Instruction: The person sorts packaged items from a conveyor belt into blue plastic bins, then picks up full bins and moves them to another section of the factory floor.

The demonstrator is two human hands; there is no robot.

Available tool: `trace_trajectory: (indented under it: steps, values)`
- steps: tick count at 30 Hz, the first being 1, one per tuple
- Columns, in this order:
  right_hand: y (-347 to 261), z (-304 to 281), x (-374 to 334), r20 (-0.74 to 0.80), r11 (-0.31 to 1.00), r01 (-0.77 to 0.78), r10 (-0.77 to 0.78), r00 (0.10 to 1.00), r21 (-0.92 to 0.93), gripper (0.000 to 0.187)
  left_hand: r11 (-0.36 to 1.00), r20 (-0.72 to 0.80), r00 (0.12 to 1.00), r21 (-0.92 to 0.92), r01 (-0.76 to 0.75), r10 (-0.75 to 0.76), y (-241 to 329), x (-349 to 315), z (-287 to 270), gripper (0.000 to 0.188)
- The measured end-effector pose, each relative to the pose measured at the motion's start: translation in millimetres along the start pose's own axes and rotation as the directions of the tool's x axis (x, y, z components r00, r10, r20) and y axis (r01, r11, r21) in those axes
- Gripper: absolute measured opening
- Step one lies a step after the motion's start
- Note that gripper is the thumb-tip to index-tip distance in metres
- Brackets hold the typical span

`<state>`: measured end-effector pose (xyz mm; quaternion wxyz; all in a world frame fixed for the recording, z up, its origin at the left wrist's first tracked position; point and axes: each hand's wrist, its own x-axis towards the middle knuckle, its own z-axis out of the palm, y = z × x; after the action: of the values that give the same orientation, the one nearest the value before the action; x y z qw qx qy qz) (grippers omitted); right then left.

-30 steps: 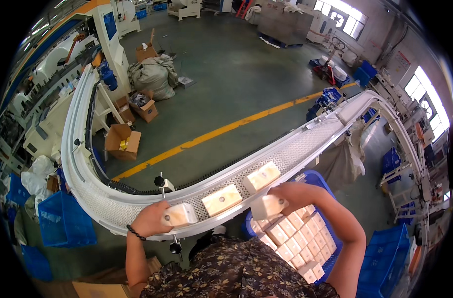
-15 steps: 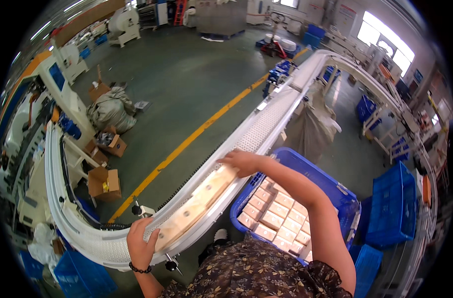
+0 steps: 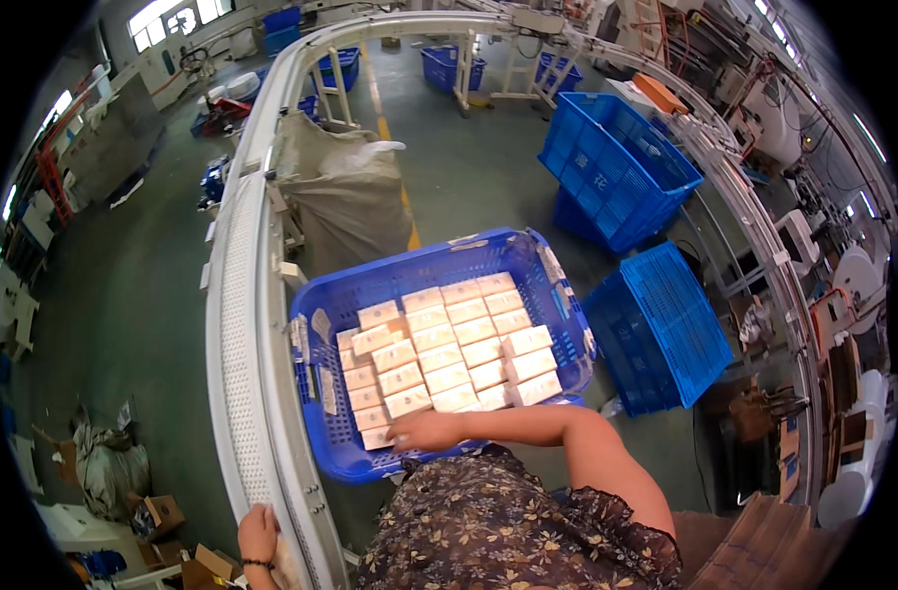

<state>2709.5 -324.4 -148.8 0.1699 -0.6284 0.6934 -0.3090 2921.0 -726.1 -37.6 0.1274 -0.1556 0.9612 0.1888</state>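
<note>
Several rows of pale packs (image 3: 446,380) sit in the blue basket (image 3: 429,265), uneven in height, mesh wall showing around them. Right hand (image 3: 426,431) is at the near-left packs, fingers bent down; can't tell if its grip is closed on one. Left hand (image 3: 258,535) is at the conveyor (image 3: 240,393), beside something pale, mostly cut off; grip unclear. Looks part-way: basket well stocked, not full; remaining count unknown.

Dark green floor (image 3: 164,295), yellow painted line (image 3: 382,123), bright window (image 3: 150,33) upper left, tube lights (image 3: 865,124)
</note>
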Motion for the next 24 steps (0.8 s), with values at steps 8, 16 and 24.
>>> trace_trajectory:
  steps: [8, 16, 24]
  values:
    - [85, -41, -279, -0.274, 0.474, -0.851, 0.808, 0.522, -0.224, 0.029, 0.838, 0.199, 0.837, 0.332, 0.432, -0.510, -84, -90, 24, 0.054]
    - [68, -33, -300, -0.128, 0.521, -0.803, 0.810, 0.572, -0.292, 0.065, 0.819, -0.214, 0.897, -0.368, -0.440, 0.386, 283, 121, 90, 0.017]
    - [75, -9, -303, 0.012, 0.556, -0.728, 0.798, 0.603, -0.400, 0.047, 0.432, 0.456, 0.425, 0.095, -0.897, 0.782, 503, 205, 309, 0.062]
